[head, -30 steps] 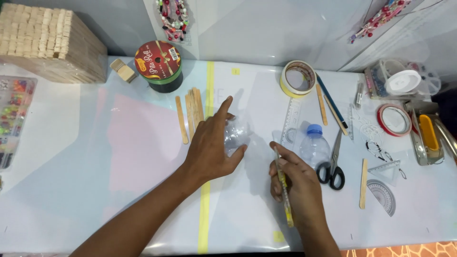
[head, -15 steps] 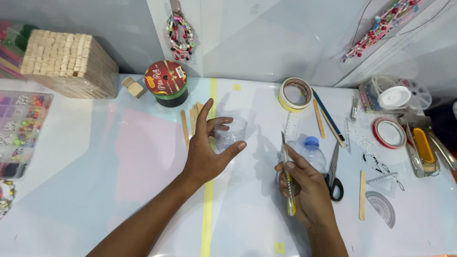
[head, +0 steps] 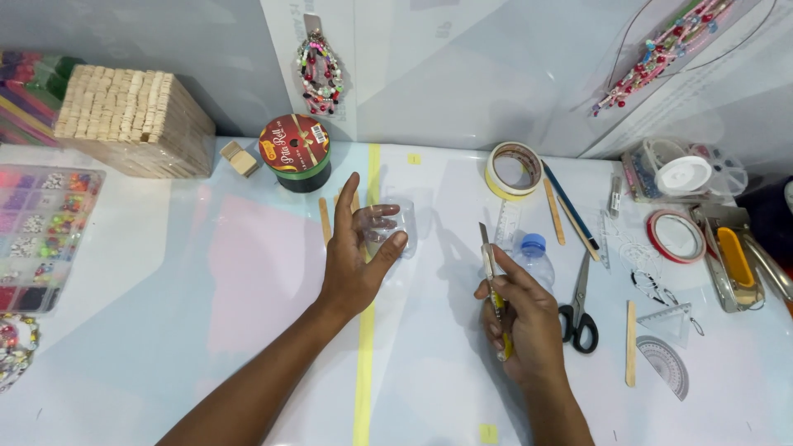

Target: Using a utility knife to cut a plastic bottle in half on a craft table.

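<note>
A person's left hand (head: pixel 357 252) lifts a clear plastic cup piece (head: pixel 388 230) just above the white desk (head: pixel 165 314), thumb and fingers curled around its wall, apparently to keep it steady and turned toward the blade. The right hand (head: pixel 520 318) is closed around a yellow craft knife (head: pixel 494 285), blade up and pointing away from the body, well apart from the cup. Just beside that hand lies a clear bottle (head: pixel 533 258) with a blue cap, and black scissors (head: pixel 578 310) lie to its right. Farther back sit a tape roll (head: pixel 514 169), a ribbon spool (head: pixel 295 151) and a stack of wooden sticks (head: pixel 128 120); a bead tray (head: pixel 41 235) sits at the left edge. Loose sticks (head: pixel 326 221) lie under the lifted cup. Nothing lies between the two hands.
</note>
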